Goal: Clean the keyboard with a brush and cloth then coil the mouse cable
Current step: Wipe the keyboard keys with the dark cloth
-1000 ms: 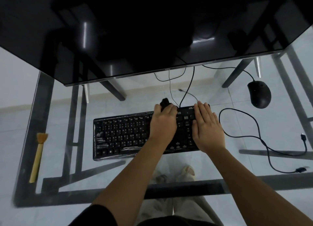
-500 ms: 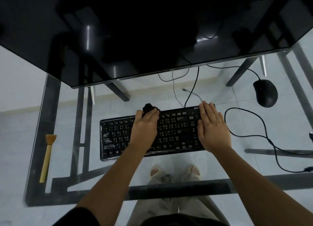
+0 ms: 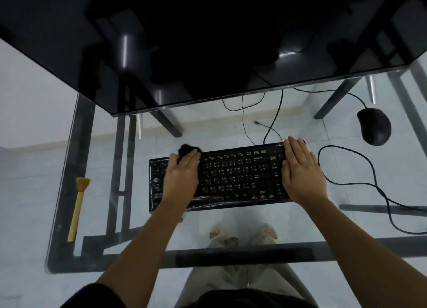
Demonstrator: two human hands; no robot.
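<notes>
A black keyboard (image 3: 233, 178) lies flat on the glass worktop (image 3: 360, 217), in the middle and just below the lower edge of a large dark monitor (image 3: 184, 42). Its front edge shines as if under a thin plastic film (I cannot tell this for sure).

The left hand (image 3: 182, 174) lies over the left part of the keyboard. Its fingers are nearly straight and press a dark bunched cloth (image 3: 188, 148) onto the top row of keys. A lump of the cloth sticks out past the fingertips, over the back edge of the keyboard. The thumb is hidden, so I cannot tell whether it pinches the cloth.

The right hand (image 3: 302, 172) lies flat on the right end of the keyboard. Its fingers are straight and close together, and the palm is down. It holds nothing.

A brush (image 3: 78, 207) with a pale wooden handle and light bristles lies near the left rim of the worktop, well apart from the keyboard, with the bristles pointing away from the person.

The black mouse (image 3: 374, 126) sits at the far right, behind the keyboard. Its cable (image 3: 372, 169) runs in loose, uncoiled curves over the glass to the right of the right hand and leaves the view at the right edge.

Through the glass the dark frame of the worktop, a pale tiled floor (image 3: 34, 187) and two feet (image 3: 242, 232) in light sandals show.
</notes>
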